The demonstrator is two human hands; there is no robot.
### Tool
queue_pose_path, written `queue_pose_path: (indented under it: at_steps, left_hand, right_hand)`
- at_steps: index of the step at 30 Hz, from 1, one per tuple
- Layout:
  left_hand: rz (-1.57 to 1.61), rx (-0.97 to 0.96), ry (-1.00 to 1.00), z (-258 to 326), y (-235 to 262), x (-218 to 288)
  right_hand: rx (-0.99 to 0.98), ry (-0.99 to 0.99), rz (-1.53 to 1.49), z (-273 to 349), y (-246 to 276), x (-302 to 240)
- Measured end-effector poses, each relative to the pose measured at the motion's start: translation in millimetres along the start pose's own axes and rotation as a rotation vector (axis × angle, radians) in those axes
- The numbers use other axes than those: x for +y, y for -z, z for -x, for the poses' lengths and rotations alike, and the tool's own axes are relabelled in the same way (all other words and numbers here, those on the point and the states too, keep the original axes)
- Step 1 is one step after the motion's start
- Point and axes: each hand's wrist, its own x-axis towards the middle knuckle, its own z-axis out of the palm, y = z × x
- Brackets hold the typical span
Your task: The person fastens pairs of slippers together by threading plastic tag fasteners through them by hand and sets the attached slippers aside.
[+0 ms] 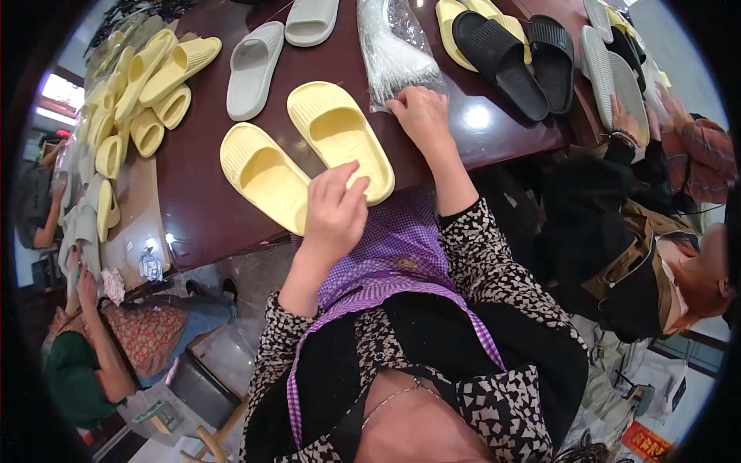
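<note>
Broadly, the dark reddish-brown surface [208, 193] carried everything, stretching away from both hands. Far out to the left of the left hand's grip lay a heap of yellow slippers [147, 85], tumbled over one another near the surface's edge. Beyond the right hand and off to its right sat a pair of black slippers [509, 54], and ahead of the left hand lay a pair of grey slippers [255, 69]. A clear plastic bag of white ties [397, 54] lay just past the right hand [423, 116], whose fingers rested spread and slack at the bag's near edge, gripping nothing. Between the two hands lay a yellow slipper [340, 131], sole down, its heel end reaching the near edge of the surface. Just to the left of the left hand [333, 212] lay a second yellow slipper [262, 177], beside the first and apart from it. The left hand's grip was pinched, thumb and fingertips drawn together against the heel end of the first slipper; whether it held anything small there could not be told.
</note>
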Motion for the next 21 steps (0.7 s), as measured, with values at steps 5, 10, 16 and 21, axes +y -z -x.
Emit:
queue_pose_path:
  at_steps: [5, 10, 16, 21]
  left_hand:
    - [0.025, -0.065, -0.031, -2.5, -6.9, 3.0]
    - [0.074, -0.077, -0.034, -17.0, -14.5, -1.6]
    - [0.093, -0.035, -0.074, -60.3, -34.9, -10.9]
    - [0.18, -0.024, -0.115, -83.3, -67.2, -25.7]
  right_hand:
    - [-0.068, -0.042, 0.014, -1.3, -0.5, 2.4]
    - [-0.104, -0.038, 0.028, 9.3, 22.3, -2.6]
    - [-0.183, -0.014, -0.09, 29.7, 62.9, -8.1]
    - [-0.379, -0.114, -0.476, 30.0, 92.4, -5.5]
